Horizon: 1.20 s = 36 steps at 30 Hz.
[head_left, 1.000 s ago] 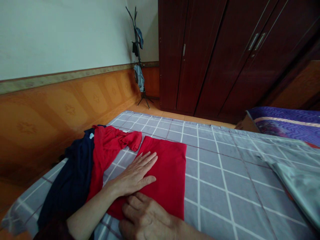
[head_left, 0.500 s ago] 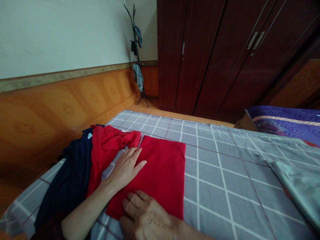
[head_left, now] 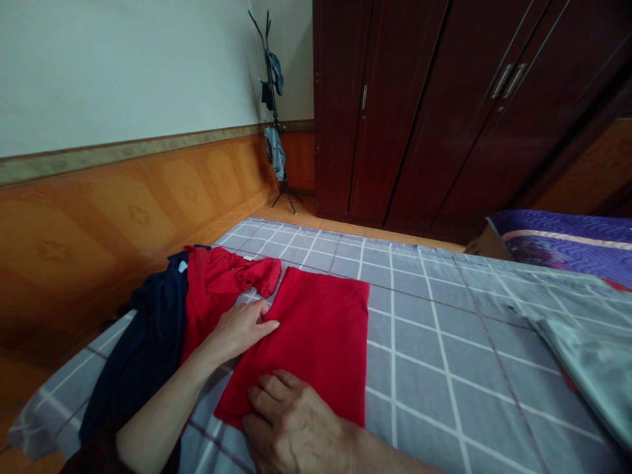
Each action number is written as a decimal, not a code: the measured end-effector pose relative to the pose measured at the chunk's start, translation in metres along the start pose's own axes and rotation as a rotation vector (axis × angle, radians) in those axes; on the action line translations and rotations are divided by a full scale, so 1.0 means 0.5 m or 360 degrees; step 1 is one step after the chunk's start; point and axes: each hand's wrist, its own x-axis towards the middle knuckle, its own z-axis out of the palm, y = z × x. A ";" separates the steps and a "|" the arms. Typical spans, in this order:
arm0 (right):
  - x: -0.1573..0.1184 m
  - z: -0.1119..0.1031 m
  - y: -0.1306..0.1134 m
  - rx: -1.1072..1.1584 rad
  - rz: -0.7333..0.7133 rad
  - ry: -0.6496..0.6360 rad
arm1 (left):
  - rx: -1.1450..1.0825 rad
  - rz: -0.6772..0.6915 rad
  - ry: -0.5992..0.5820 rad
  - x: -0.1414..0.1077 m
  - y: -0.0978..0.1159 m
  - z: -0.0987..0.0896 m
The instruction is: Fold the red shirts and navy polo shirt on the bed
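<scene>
A folded red cloth (head_left: 320,329) lies flat on the checked grey bedsheet (head_left: 424,368). At its left edge rests my left hand (head_left: 241,332), the thumb on the cloth and the fingers curled at the edge, seeming to pinch it. My right hand (head_left: 291,421) lies palm down over the near left part of the cloth, fingers slightly bent and a little apart. Left of the folded cloth are a crumpled red garment (head_left: 212,276) and a dark blue garment (head_left: 143,355), side by side, with my left forearm crossing in front of them.
Beyond the bed stand a dark red wardrobe (head_left: 380,118) and a black coat rack (head_left: 275,118) with clothes on it. A shiny pale green cloth (head_left: 587,368) lies at the right. Farther right is a purple quilted bed cover (head_left: 563,230). A tiled wall (head_left: 148,204) runs along the left.
My left hand has drawn back toward the left edge of the red cloth, and its fingers have curled in. My right hand has barely moved.
</scene>
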 end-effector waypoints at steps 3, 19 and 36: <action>-0.002 -0.004 -0.002 0.0005 0.0022 0.0012 | -0.0130 0.0066 0.0059 0.007 -0.010 0.010; -0.012 -0.027 0.005 0.0432 0.0568 0.0265 | -0.0949 0.0216 -0.0596 -0.007 -0.009 -0.020; -0.056 -0.023 0.089 0.0186 0.1365 0.0918 | -0.2208 0.0081 -0.0773 -0.034 0.032 -0.023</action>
